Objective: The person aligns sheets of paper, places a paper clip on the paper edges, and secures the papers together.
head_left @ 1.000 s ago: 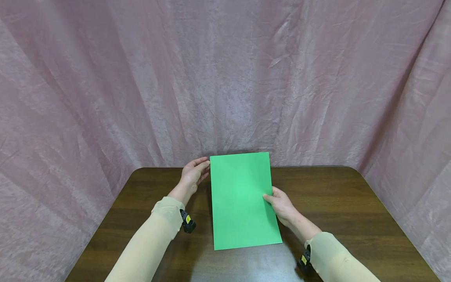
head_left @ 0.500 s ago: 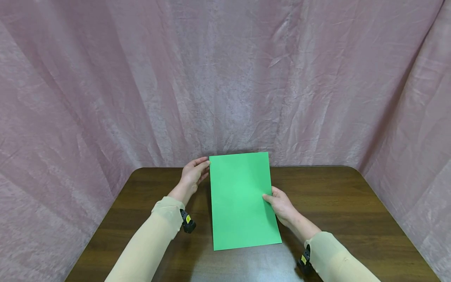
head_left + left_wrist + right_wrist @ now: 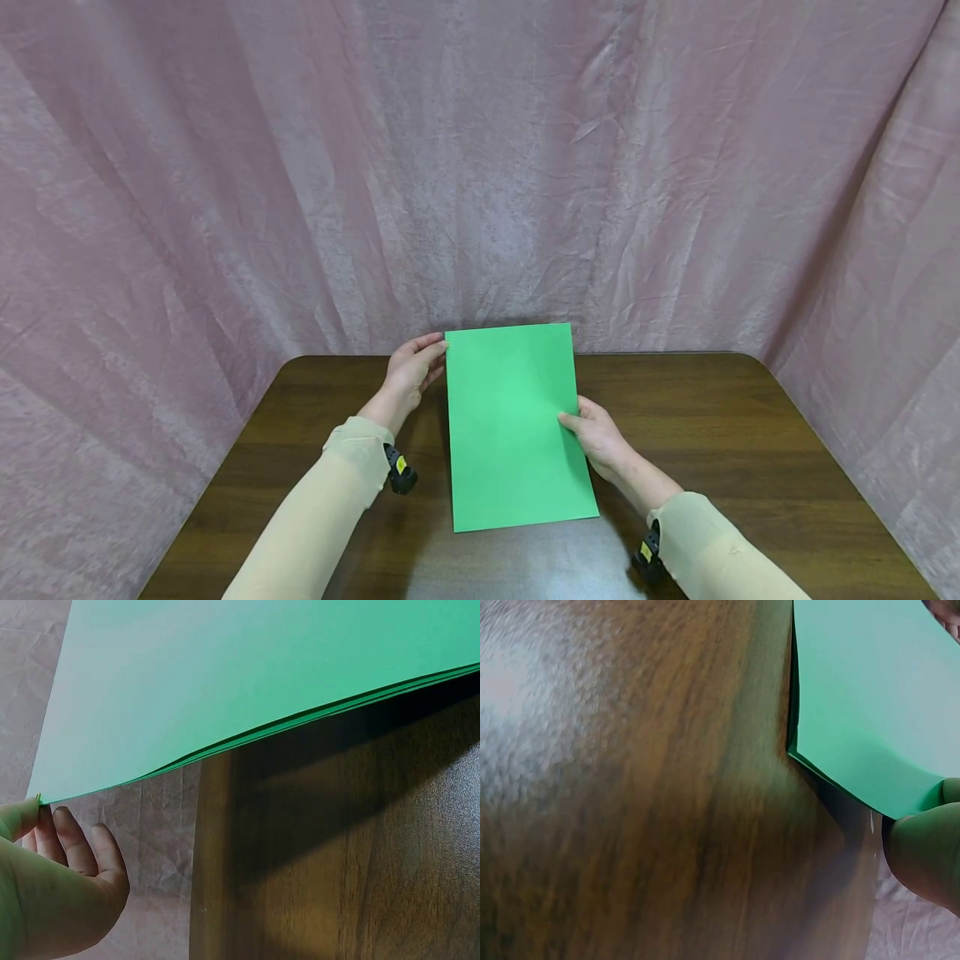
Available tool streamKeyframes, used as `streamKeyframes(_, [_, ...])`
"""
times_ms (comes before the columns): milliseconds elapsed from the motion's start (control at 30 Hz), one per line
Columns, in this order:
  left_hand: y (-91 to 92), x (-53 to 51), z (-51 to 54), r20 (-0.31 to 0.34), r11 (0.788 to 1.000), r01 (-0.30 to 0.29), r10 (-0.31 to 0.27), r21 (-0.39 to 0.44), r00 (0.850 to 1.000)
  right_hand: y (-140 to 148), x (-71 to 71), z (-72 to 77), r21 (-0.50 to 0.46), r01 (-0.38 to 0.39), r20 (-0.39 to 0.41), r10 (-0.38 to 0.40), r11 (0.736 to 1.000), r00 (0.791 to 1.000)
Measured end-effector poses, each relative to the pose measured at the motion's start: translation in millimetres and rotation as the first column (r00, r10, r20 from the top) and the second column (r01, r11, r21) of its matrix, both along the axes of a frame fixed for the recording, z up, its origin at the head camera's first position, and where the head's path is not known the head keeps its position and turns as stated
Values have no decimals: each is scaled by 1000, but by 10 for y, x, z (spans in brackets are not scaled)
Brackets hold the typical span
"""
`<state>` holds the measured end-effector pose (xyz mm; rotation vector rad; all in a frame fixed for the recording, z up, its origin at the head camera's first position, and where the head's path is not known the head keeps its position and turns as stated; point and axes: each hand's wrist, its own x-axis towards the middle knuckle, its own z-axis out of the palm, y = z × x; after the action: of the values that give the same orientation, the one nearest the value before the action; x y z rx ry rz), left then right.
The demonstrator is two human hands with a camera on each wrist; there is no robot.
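A small stack of green paper sheets [image 3: 517, 433] is held up over the table, tilted, its layered edges parting in the left wrist view. At its upper left corner my left hand [image 3: 412, 367] pinches between thumb and fingers. A tiny yellow, wire-like piece [image 3: 39, 799] shows right at that pinched corner in the left wrist view; its full shape is hidden by the thumb. My right hand [image 3: 600, 437] grips the right edge of the sheets, thumb on the front and the other fingers mostly out of sight behind. The right wrist view shows the lower corner near the tabletop.
The brown wooden table [image 3: 690, 433] extends on both sides of the paper. A pink velvet curtain [image 3: 480, 167] hangs behind the table's far edge and along its sides. Black wrist cameras [image 3: 401, 471] sit at both cuffs.
The green paper has shifted very slightly to the left. The yellow bit at its corner, visible earlier in the head view, is now hardly seen there. Both hands stay in place.
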<state>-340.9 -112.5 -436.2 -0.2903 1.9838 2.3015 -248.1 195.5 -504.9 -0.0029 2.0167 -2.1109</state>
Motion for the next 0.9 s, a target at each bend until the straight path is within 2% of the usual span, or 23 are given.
streamKeyframes(667, [-4,28,4,0,1000,-3,3,-5,1000,-35,15,26,20,-11,-16,11,1000,1000])
streamKeyframes(900, [-9,33,8,9,999,-9,9,-31,1000,-46,25,20,15,-26,-15,26,1000,1000])
